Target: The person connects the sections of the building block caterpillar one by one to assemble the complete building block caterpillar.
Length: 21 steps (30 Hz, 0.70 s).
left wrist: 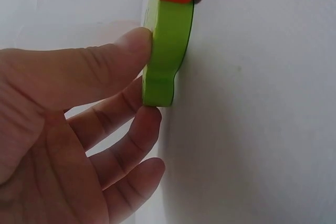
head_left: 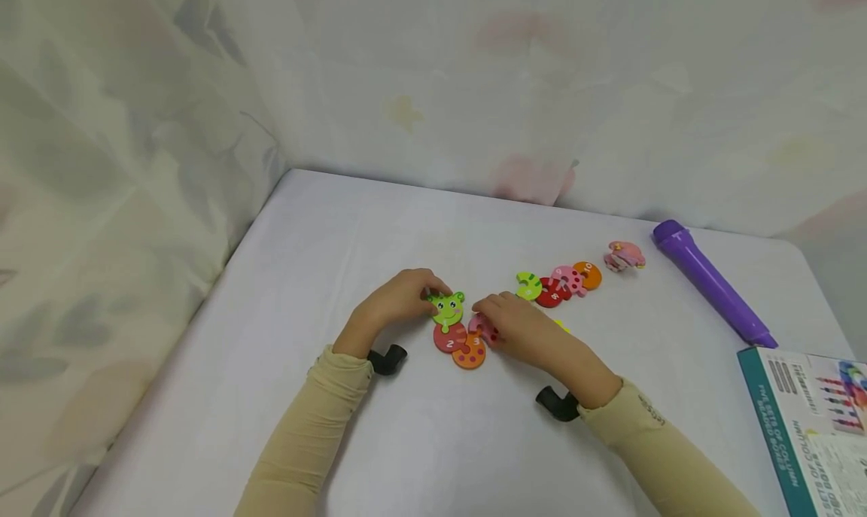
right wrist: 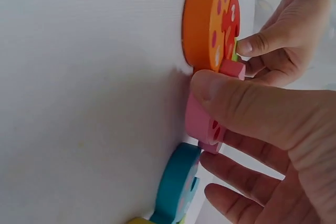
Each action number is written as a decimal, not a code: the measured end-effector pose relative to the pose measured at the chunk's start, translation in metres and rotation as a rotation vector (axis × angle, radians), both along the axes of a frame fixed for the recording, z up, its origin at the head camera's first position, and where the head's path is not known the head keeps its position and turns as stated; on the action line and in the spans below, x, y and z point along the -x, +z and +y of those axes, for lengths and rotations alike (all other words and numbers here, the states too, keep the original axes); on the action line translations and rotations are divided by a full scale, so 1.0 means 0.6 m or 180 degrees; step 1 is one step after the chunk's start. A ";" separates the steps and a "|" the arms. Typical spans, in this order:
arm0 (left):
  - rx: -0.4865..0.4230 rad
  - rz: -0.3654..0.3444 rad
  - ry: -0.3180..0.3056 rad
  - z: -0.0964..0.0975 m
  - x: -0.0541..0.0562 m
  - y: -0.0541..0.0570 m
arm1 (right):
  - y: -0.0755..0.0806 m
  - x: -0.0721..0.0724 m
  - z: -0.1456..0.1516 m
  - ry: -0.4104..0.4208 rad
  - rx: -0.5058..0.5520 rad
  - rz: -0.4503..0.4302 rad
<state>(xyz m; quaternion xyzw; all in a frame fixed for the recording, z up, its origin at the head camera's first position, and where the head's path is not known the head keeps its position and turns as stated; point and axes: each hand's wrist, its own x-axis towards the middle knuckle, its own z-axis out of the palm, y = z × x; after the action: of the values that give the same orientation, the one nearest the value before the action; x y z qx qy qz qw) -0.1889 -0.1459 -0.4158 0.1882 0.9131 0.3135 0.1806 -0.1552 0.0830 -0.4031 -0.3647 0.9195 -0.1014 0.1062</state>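
Observation:
My left hand [head_left: 398, 300] holds the edge of a green caterpillar-head puzzle piece [head_left: 447, 311] with a smiling face. In the left wrist view the thumb lies on that piece's face and the fingertips touch its rim. Joined to the head are a red piece numbered 2 [head_left: 449, 338] and an orange spotted piece numbered 3 [head_left: 469, 353]. With thumb and fingers, my right hand [head_left: 520, 330] pinches a pink spotted piece [right wrist: 202, 116] beside the orange one. A blue piece [right wrist: 177, 182] lies just past the pink one, and a bit of yellow piece [right wrist: 140, 221] shows below.
Farther back right lie green [head_left: 528, 286], red [head_left: 552, 293], pink [head_left: 570, 278] and orange [head_left: 588, 275] pieces in a row. Beyond them are a small pink object [head_left: 624, 256] and a purple microphone-shaped toy [head_left: 711, 285]. A teal-edged box [head_left: 779, 427] sits at the right edge.

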 end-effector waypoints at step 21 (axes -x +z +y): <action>0.0009 0.0007 -0.0018 0.002 0.000 0.000 | -0.014 0.000 0.008 0.0121 -0.0009 0.0093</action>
<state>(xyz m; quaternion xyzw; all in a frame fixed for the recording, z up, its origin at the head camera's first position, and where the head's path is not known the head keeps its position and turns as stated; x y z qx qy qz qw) -0.1887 -0.1444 -0.4156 0.1909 0.9132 0.3114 0.1808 -0.1552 0.0878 -0.4114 -0.3834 0.9140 -0.0927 0.0952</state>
